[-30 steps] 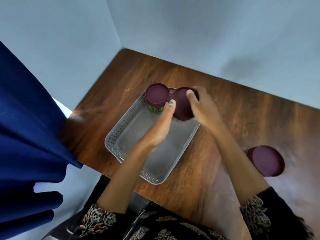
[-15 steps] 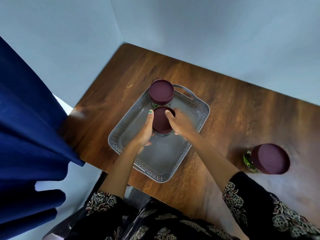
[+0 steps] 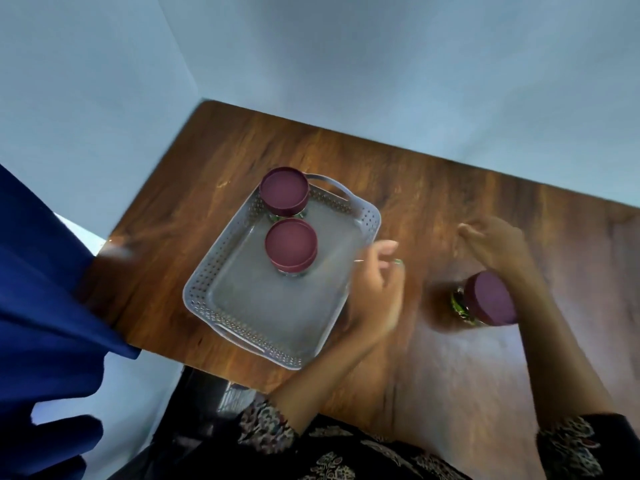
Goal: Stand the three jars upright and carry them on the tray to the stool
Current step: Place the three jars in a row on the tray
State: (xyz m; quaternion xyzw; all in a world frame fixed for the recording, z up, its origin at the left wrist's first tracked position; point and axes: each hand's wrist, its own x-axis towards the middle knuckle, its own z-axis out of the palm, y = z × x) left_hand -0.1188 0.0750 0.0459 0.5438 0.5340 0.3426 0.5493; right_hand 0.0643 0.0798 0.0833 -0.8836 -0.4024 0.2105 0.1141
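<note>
A grey perforated tray (image 3: 242, 303) lies on the wooden table. Two jars with maroon lids stand upright in its far half: one (image 3: 284, 190) at the far corner, one (image 3: 291, 244) just nearer to me. A third jar (image 3: 485, 303) lies tilted on its side on the table, to the right of the tray. My left hand (image 3: 375, 289) hovers open over the tray's right rim, holding nothing. My right hand (image 3: 495, 244) is open above and just beyond the lying jar, apart from it; my forearm crosses the jar's right side.
The wooden table (image 3: 433, 202) sits in a corner of pale blue walls. A dark blue curtain (image 3: 45, 289) hangs against the table's left edge. The table's near edge runs close to my body. No stool is in view.
Both hands let go of the second jar, which now stands upright in the tray. They have moved right, toward the jar lying on the table.
</note>
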